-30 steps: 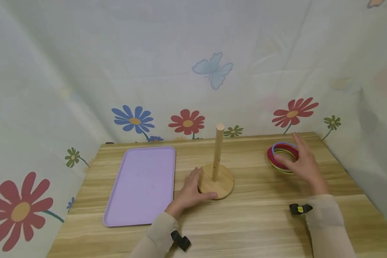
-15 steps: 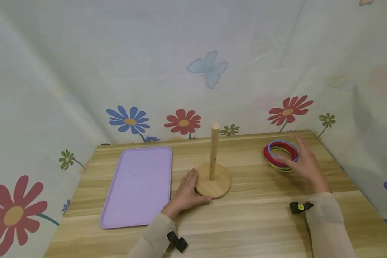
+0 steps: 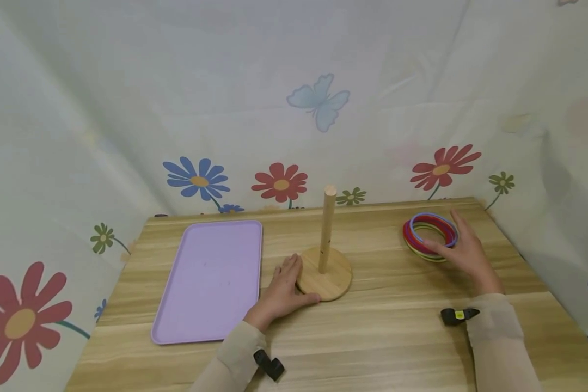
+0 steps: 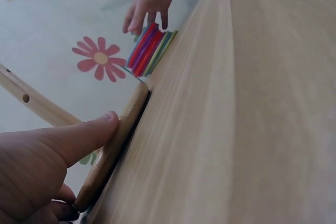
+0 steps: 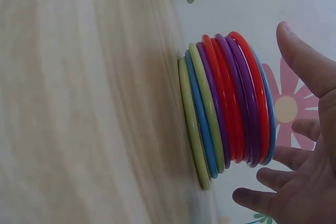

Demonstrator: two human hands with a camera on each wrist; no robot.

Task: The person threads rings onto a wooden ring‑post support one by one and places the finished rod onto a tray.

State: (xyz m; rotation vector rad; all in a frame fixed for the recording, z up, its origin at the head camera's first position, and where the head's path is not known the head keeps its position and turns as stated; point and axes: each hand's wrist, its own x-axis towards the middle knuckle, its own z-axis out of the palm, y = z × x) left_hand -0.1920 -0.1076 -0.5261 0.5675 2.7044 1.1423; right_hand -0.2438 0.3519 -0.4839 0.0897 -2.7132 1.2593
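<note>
A round wooden base (image 3: 340, 272) with an upright wooden peg (image 3: 328, 228) stands mid-table. My left hand (image 3: 281, 294) grips the base at its left edge, fingers along the left side and thumb at the front. In the left wrist view the thumb (image 4: 92, 135) presses on the base's rim (image 4: 113, 153). Farther right lies a stack of thin plastic rings (image 5: 228, 108) in red, purple, blue and yellow-green, with a blue one on top. My right hand (image 3: 465, 253) hovers at the stack's right side, thumb and fingers spread, holding nothing.
A shallow lilac tray (image 3: 210, 283) lies on the left of the wood-grain table (image 3: 372, 343). Behind the table and at both sides hangs a pale curtain (image 3: 235, 98) printed with flowers and a butterfly.
My right hand has come slightly lower and closer over the ring stack. The left hand stays at the base. The head view has shifted a little.
</note>
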